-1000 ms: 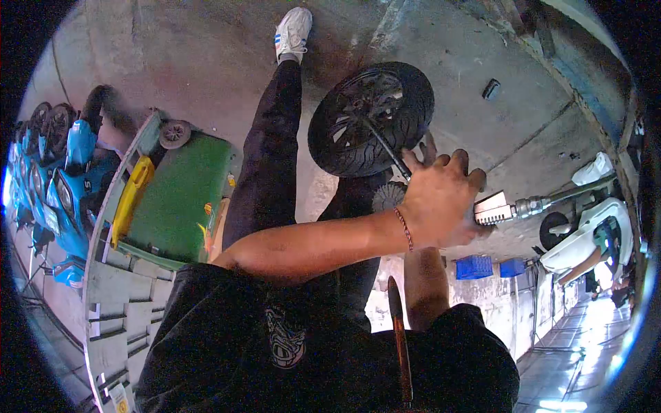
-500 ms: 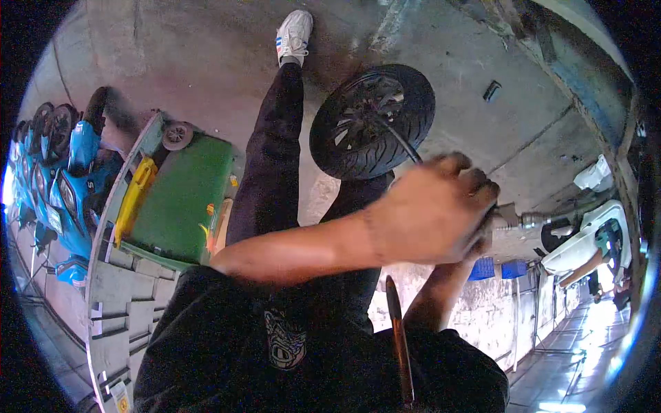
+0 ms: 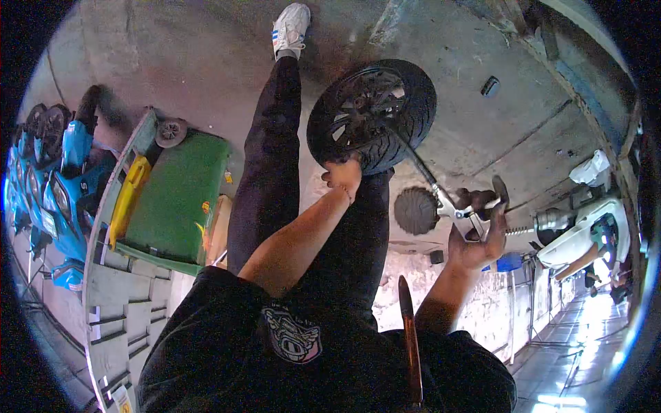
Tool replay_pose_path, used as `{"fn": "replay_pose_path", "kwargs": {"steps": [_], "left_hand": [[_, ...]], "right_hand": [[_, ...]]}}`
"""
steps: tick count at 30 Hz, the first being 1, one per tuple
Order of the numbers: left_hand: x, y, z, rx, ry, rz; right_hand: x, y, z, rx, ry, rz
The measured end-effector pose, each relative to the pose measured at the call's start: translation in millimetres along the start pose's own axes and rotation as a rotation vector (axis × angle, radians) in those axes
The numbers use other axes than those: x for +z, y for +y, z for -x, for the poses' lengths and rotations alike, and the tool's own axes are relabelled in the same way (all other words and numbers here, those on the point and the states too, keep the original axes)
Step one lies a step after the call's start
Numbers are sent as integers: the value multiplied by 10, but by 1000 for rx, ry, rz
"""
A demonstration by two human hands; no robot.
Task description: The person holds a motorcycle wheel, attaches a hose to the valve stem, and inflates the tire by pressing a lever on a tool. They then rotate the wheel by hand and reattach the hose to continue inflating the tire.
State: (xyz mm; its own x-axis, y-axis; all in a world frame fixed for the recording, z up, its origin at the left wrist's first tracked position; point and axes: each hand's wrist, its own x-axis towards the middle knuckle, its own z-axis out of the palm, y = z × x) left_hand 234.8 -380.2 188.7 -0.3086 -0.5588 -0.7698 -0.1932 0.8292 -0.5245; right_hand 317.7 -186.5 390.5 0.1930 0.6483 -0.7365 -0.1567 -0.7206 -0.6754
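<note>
My right hand is wrapped around the metal body and lever of a tyre inflator gun. A round, dark ribbed part sits at the gun's left side. From the gun a black hose runs up to the spokes of a black motorcycle wheel; its far end is hard to make out there. My left hand grips the lower edge of the wheel's tyre, fingers partly hidden. The wheel is tilted in front of my knee.
A green bin lies left beside a grey rack. Several blue motor scooters stand farther left. A small black object lies on the concrete floor. A white scooter body and people are at the right.
My left hand has left the inflator gun and moved left to the tyre's lower edge. The gun is now in plain view in my right hand.
</note>
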Motion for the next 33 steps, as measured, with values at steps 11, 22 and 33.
{"fn": "replay_pose_path", "kwargs": {"steps": [11, 22, 33], "left_hand": [[122, -131, 207, 362, 305, -106], [111, 165, 157, 1203, 206, -392], [207, 417, 409, 1209, 305, -488]], "right_hand": [[-46, 4, -29, 30, 89, 36], [-36, 30, -48, -56, 129, 13], [-15, 66, -82, -94, 100, -38]]}}
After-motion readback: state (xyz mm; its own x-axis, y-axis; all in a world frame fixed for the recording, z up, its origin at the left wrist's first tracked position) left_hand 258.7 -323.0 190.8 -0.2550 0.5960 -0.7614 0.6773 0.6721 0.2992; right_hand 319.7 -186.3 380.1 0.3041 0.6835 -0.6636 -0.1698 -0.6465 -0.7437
